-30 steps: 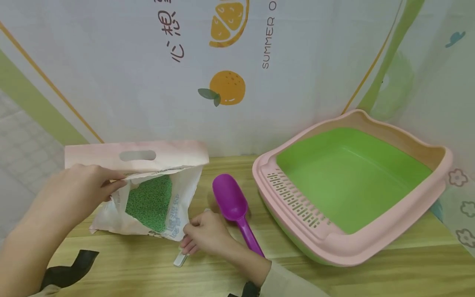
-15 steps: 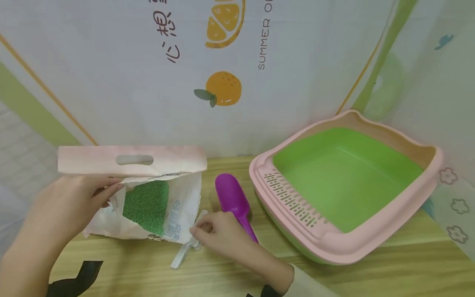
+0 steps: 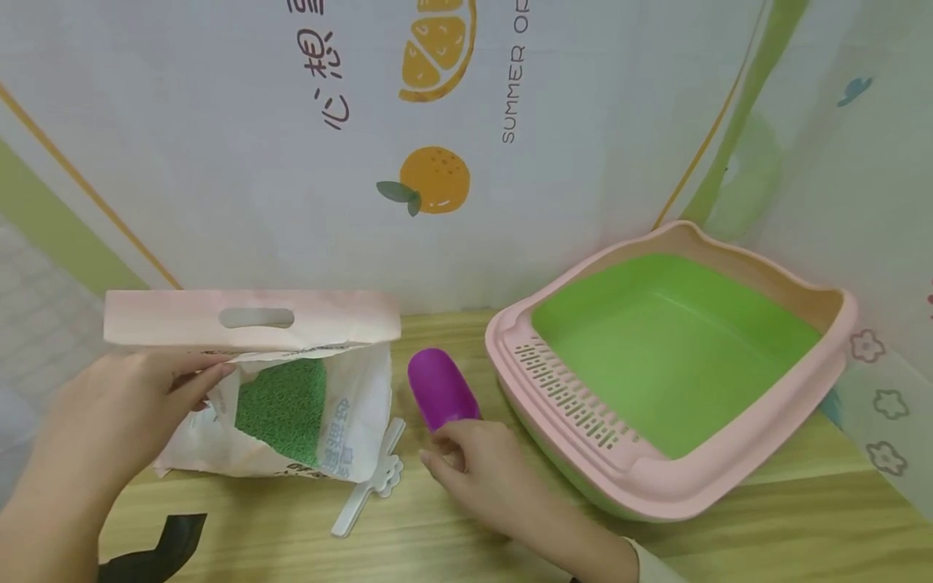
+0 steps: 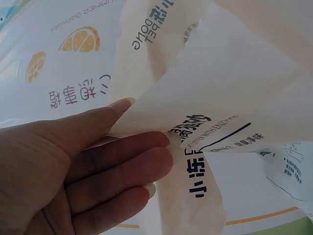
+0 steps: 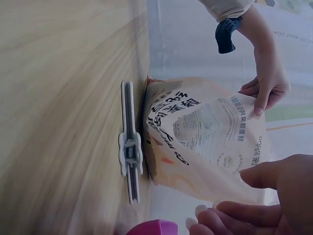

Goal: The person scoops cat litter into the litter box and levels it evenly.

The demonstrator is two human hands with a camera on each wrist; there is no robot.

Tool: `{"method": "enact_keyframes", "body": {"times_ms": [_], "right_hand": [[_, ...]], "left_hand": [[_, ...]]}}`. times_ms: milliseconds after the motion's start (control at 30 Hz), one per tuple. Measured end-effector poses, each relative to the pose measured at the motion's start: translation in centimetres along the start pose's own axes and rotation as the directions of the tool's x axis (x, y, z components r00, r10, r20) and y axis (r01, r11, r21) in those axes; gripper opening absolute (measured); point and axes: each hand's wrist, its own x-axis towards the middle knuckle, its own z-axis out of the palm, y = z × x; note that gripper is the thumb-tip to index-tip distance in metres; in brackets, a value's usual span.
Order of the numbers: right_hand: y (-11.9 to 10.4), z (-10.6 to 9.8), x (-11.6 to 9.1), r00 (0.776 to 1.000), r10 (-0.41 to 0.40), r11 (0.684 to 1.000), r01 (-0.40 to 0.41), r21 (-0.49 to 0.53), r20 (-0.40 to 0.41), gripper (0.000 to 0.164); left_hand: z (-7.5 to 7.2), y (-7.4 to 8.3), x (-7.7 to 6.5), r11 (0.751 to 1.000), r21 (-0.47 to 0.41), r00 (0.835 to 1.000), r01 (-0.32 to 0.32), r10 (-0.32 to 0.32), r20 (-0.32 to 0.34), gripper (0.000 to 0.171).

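A pale litter bag (image 3: 357, 397), with green granules showing at its front, stands at the left of the table. My left hand (image 3: 134, 413) pinches the edge of the bag's top between thumb and fingers, seen closely in the left wrist view. My right hand (image 3: 484, 470) is over the handle end of a purple scoop (image 3: 437, 385), covering the handle in the head view. In the right wrist view the right thumb and fingers are loosely bent and apart, with nothing between them. A white bag clip (image 3: 372, 490) lies on the table beside the bag's right corner.
A litter box (image 3: 510, 332) with a pink rim and green basin fills the right side of the wooden table (image 3: 284, 526). Behind stands a white printed sheet (image 3: 291, 194). A black strap (image 3: 168, 542) shows near my left forearm.
My right hand has moved right, away from the bag's corner and the clip, to the scoop. The clip is uncovered now. My left hand keeps its pinch on the bag.
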Motion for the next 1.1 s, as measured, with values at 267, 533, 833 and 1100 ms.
{"method": "enact_keyframes", "body": {"times_ms": [267, 533, 833, 1100], "right_hand": [[0.0, -0.6, -0.8, 1.000, 0.013, 0.963, -0.008, -0.270, 0.016, 0.030], [0.4, 0.6, -1.2, 1.000, -0.003, 0.854, -0.007, -0.521, -0.017, 0.037], [1.0, 1.6, -1.2, 0.993, 0.111, 0.793, -0.117, -0.598, -0.048, 0.048], [1.8, 1.7, -1.2, 0.988, 0.154, 0.814, -0.141, -0.564, -0.024, 0.040]], "left_hand": [[0.0, 0.2, -0.4, 1.000, 0.000, 1.000, 0.013, -0.013, -0.026, 0.015], [0.4, 0.1, -0.8, 1.000, 0.002, 0.995, -0.021, 0.021, -0.098, 0.013], [1.5, 0.5, -1.4, 0.996, 0.020, 0.948, -0.084, 0.086, -0.306, 0.012], [1.8, 0.6, -1.5, 0.996, 0.027, 0.947, -0.086, 0.090, -0.308, 0.013]]}}
